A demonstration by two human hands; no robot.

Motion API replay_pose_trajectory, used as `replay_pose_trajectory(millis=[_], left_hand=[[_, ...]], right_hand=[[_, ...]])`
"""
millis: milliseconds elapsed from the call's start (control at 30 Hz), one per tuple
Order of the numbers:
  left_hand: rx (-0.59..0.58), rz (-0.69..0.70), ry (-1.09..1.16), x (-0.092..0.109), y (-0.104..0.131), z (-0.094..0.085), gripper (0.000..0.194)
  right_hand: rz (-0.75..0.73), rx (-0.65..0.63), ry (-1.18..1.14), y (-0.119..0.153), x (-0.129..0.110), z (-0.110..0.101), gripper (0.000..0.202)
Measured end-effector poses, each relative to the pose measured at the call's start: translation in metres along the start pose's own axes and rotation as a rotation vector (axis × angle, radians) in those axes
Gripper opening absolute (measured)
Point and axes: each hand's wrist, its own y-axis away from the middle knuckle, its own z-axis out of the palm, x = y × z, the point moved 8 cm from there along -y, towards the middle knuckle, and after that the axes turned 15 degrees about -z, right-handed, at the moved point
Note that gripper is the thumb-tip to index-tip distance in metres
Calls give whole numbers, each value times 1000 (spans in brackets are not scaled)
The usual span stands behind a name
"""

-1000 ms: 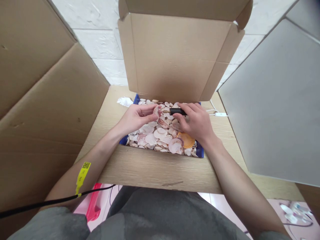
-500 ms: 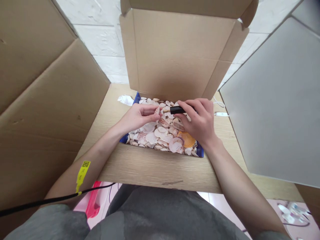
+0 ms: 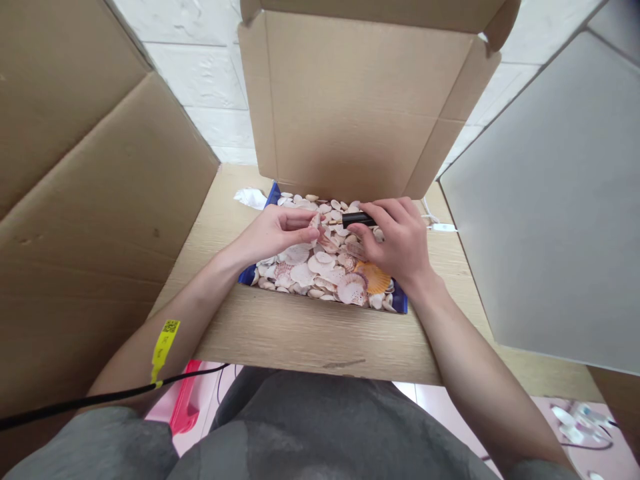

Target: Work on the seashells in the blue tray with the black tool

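Note:
Between its thumb and fingers, my left hand (image 3: 285, 233) pinches a small pinkish shell (image 3: 315, 229), held upright above the box of shells. From the right, my right hand (image 3: 397, 235) grips a black-handled tool (image 3: 356, 219) whose thin metal tip points left at that shell. Whether the tip touches the shell is too small to tell. Under both hands lies a shallow blue-edged box (image 3: 401, 300) filled with white and pinkish shells. A large orange scallop shell (image 3: 375, 277) rests near its right front corner, beside a purple-rimmed shell (image 3: 352, 289).
A raised cardboard lid (image 3: 360, 100) stands behind the box. Cardboard (image 3: 100, 200) walls the left, a grey panel (image 3: 555, 200) the right. Crumpled white paper (image 3: 251, 197) and a white cable connector (image 3: 443, 228) lie on the wooden table (image 3: 320, 333). A black cable (image 3: 100, 400) crosses my left arm.
The black tool and my right hand have shifted very slightly. My left hand keeps its pinch on the shell, and the whole view has moved a little.

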Motion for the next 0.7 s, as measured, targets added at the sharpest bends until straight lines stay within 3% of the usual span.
replay_pose_trajectory(millis=[167, 367, 567, 700], left_hand=[[98, 38, 43, -1, 0, -7, 37], [151, 45, 104, -2, 1, -11, 46], [121, 37, 60, 0, 0, -9, 39], [-8, -21, 33, -7, -3, 1, 42]], right_hand=[[37, -106, -52, 2, 4, 13, 35], [33, -146, -77, 3, 5, 18, 39], [-40, -102, -81, 2, 1, 13, 35], [-134, -7, -16, 1, -9, 2, 31]])
